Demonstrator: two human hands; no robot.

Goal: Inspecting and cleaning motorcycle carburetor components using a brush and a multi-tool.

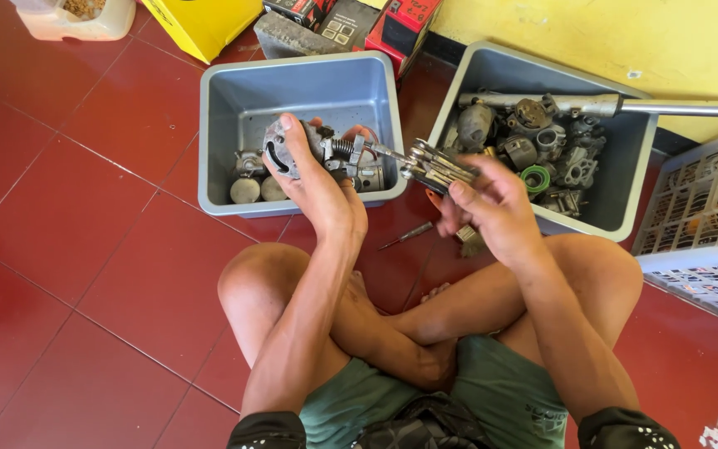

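— What did each hand have?

— The left hand (313,179) was wrapped around a small metal carburettor body (326,154), thumb laid over its round end, holding it up above the near rim of the left grey tub (218,133). The right hand (492,208) was clenched around a folding set of hex keys (434,166), with one key swung out so its tip met the carburettor's side.

— Why held that way?

— I judged the left hand was steadying the part so the key could bear on a fastener; whether the tip was seated in a screw head, I couldn't tell, the spot was too small.

— And the rest of the parts?

— A few round metal pieces lay in the left tub's near corner. The right grey tub (625,212) was heaped with more carburettor bodies, a green ring (534,178) among them, and a long chrome tube (625,106) rested across its far rim. Both tubs sat within arm's reach of the person, who was cross-legged on the red tiled floor (76,249). A thin screwdriver (406,236) lay on the tiles between the tubs.

— Any packaging?

— A yellow carton (201,23) and some red-and-black boxes (400,21) stood against the yellow wall beyond the tubs, a pale plastic container (76,25) at the far left, and a white lattice crate (695,224) with a printed strip along its edge on the right.
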